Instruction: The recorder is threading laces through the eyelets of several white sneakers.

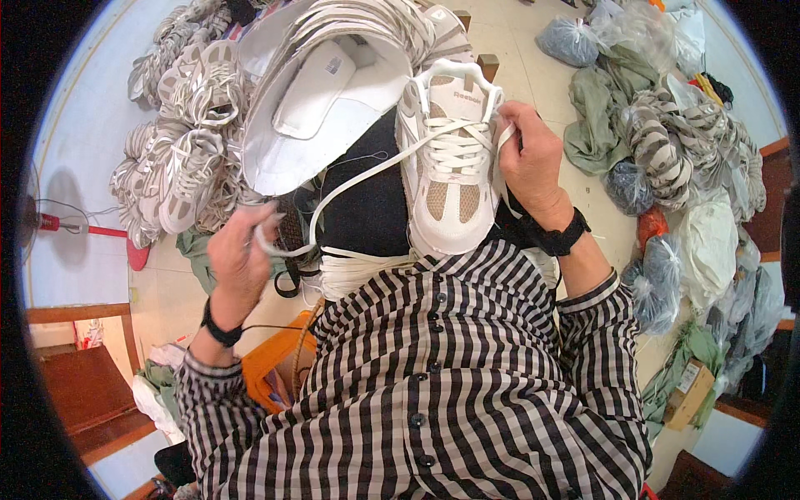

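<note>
A white and beige sneaker (450, 221) rests toe toward me on the black cloth (367, 200) over my lap. White laces cross its tongue. One long shoelace (354, 179) runs from the upper eyelets leftward in a slack curve. Its far end is pinched by my left hand (240, 254), slightly smeared by motion, left of my lap. Beside the sneaker's collar, my right hand (533, 158) has its fingers closed on the lace at the right side. A bundle of white laces (358, 273) lies across my lap below the cloth.
Directly ahead, a large white curved piece (292, 158) holds a white insole (312, 96), with stacked shoe parts behind. Piles of beige shoe uppers (183, 175) lie at left. Plastic bags (658, 283) and more grey-beige parts (667, 142) cover the right floor. An orange bag (271, 371) sits by my left forearm.
</note>
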`<control>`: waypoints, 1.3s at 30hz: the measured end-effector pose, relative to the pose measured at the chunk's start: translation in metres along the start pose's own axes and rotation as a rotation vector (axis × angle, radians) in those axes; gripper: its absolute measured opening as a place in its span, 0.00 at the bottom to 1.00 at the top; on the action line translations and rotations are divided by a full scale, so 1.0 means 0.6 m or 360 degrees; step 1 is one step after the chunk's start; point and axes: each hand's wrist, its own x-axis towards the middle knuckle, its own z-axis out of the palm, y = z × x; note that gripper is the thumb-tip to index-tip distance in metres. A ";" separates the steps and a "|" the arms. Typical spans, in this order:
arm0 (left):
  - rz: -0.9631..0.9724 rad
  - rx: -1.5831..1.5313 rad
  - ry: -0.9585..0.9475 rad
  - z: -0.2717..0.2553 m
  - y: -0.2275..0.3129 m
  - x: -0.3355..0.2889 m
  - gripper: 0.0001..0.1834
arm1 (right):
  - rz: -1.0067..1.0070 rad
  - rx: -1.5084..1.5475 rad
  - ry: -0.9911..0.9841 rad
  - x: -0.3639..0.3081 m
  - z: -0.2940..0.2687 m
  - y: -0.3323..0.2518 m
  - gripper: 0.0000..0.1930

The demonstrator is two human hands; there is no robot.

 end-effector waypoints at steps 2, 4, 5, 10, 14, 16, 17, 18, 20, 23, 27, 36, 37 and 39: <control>-0.0061 -0.0204 -0.0009 0.049 0.030 0.048 0.08 | -0.0083 -0.0082 -0.0109 0.007 -0.001 0.002 0.07; -0.0414 -0.0878 0.0045 0.118 0.047 0.097 0.07 | 0.0096 0.0059 -0.0197 0.012 -0.004 0.004 0.07; -0.0446 -0.1114 0.0037 0.151 0.048 0.126 0.06 | 0.0314 0.0246 -0.0236 0.015 -0.005 0.005 0.07; -0.0727 -0.1546 -0.0016 0.262 0.042 0.192 0.05 | 0.0969 0.0668 -0.0438 0.017 -0.011 0.012 0.04; -0.0683 -0.1418 0.0047 0.279 0.044 0.186 0.05 | 0.0907 0.0793 -0.0418 0.009 -0.007 0.019 0.05; -0.0511 -0.1177 0.0061 0.274 0.046 0.178 0.05 | 0.0858 0.0794 -0.0384 0.005 -0.004 0.023 0.05; -0.0470 -0.1104 0.0058 0.272 0.047 0.175 0.05 | 0.0850 0.0818 -0.0375 0.004 -0.004 0.025 0.05; -0.0429 -0.1032 0.0055 0.271 0.048 0.173 0.05 | 0.0812 0.0850 -0.0368 0.004 -0.003 0.026 0.05; -0.0439 -0.1085 0.0062 0.270 0.050 0.172 0.04 | 0.0838 0.0782 -0.0399 0.004 -0.003 0.026 0.05; -0.0466 -0.1112 0.0083 0.272 0.054 0.174 0.04 | 0.0846 0.0781 -0.0395 0.005 -0.005 0.023 0.05; -0.0408 -0.0930 0.0047 0.272 0.058 0.182 0.07 | 0.0914 0.0817 -0.0397 0.008 -0.007 0.016 0.07; 0.0446 -0.0548 -0.0398 0.232 0.020 0.233 0.16 | 0.0657 0.0586 -0.0561 0.015 -0.017 0.028 0.06; 0.0499 -0.0415 -0.0490 0.224 0.019 0.238 0.16 | 0.0713 0.0622 -0.0664 0.021 -0.023 0.032 0.06; 0.0604 -0.0144 -0.0670 0.208 0.023 0.251 0.16 | 0.0748 0.0714 -0.0864 0.040 -0.040 0.039 0.05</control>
